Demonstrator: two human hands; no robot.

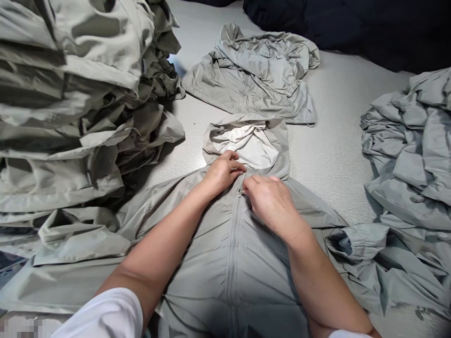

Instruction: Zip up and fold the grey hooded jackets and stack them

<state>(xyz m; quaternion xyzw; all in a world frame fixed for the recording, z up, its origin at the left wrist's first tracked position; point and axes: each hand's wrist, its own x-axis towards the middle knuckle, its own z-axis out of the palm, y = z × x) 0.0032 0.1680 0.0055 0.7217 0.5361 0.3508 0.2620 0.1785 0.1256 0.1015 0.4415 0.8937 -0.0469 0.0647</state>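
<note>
A grey-green hooded jacket (207,249) lies front up before me, its hood opening showing a pale lining (259,149). Down the middle runs its zipper (232,253), closed up to the slider (239,194) just below the neck. My left hand (222,176) is closed on the jacket's neck edge at the zipper's top, fingertips curled over the fabric. At the slider, my right hand (270,199) pinches the zipper between thumb and fingers; the pull tab itself is hidden.
A tall pile of similar garments (95,108) rises on the left. More crumpled garments (416,155) are heaped at the right. Beyond the hood lies another folded jacket (253,70) on the pale table (338,94). Dark fabric (352,28) covers the far edge.
</note>
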